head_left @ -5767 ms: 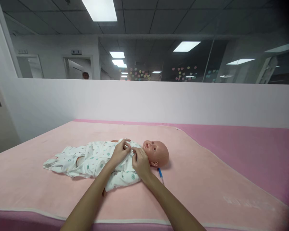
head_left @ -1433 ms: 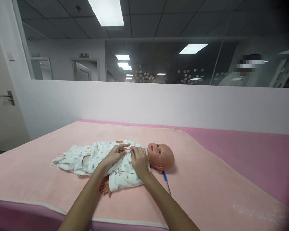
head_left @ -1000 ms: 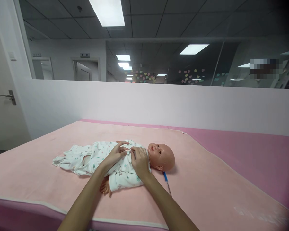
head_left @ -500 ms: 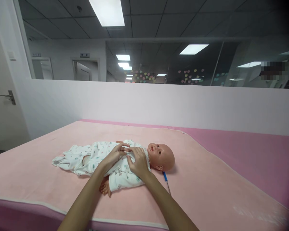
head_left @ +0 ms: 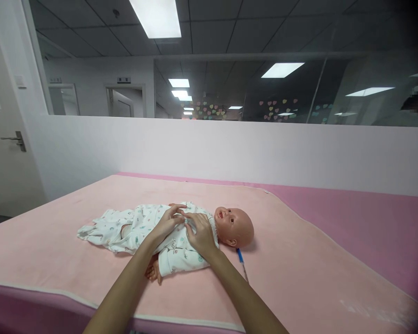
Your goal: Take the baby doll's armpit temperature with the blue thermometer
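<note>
1. Behind the bed runs a low white partition (head_left: 230, 148) with glass above it, and ceiling lights (head_left: 156, 18) glow overhead; a door (head_left: 7, 153) stands at the far left
2. We see a pale pink blanket (head_left: 299, 260) spread over the darker pink bed (head_left: 369, 213)
3. We find the baby doll (head_left: 235, 225) lying on its back near the middle of the blanket, head to the right, dressed in a white printed romper (head_left: 139, 225)
4. Our left hand (head_left: 167, 222) rests on the doll's chest, fingers curled and pinching the romper's front
5. Our right hand (head_left: 200, 234) lies just beside it, near the doll's neck, fingers bent onto the same cloth, fingertips close to the left hand's
6. We note a blue pen (head_left: 242, 263) lying on the blanket just below the doll's head, apart from both hands
</note>
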### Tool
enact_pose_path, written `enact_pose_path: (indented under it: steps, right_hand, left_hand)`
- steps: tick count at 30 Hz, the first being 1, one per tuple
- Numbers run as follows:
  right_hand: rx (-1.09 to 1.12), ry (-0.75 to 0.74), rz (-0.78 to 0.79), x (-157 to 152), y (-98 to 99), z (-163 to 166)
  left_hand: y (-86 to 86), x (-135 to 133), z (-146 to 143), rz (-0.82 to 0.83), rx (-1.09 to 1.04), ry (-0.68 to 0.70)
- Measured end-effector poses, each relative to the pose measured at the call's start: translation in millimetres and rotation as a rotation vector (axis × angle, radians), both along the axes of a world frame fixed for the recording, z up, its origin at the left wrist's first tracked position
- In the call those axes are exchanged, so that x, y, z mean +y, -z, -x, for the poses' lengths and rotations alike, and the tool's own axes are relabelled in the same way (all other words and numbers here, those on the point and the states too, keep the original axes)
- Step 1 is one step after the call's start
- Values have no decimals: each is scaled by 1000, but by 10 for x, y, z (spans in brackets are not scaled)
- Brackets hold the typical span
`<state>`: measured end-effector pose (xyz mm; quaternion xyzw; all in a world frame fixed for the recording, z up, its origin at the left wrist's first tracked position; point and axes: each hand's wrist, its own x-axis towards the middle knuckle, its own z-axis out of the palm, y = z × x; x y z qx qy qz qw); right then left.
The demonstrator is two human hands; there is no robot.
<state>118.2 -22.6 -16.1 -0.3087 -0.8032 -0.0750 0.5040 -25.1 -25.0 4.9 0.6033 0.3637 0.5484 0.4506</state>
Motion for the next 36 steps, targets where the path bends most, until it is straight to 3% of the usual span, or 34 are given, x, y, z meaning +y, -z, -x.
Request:
enact_pose_path:
  steps: [5, 12, 22, 26, 31, 36]
  right_hand:
    - [16, -28, 34, 6, 7, 7]
    - [7, 47, -4, 22, 31, -4]
    - [34, 15, 5, 48, 35, -12]
    - [-3, 39, 27, 16, -6, 4]
    - [-57, 25, 38, -55, -75, 71]
    - [-155, 59, 22, -31, -66, 149]
  left_hand:
    - [-15, -27, 2, 11, 17, -14]
    - [-95, -60, 79, 31, 72, -28]
    - [-27, 9, 324, -33, 226, -78]
    - [-4, 20, 363, 2, 245, -20]
    - [32, 35, 305, -127, 294, 26]
    - [78, 92, 284, -113, 212, 63]
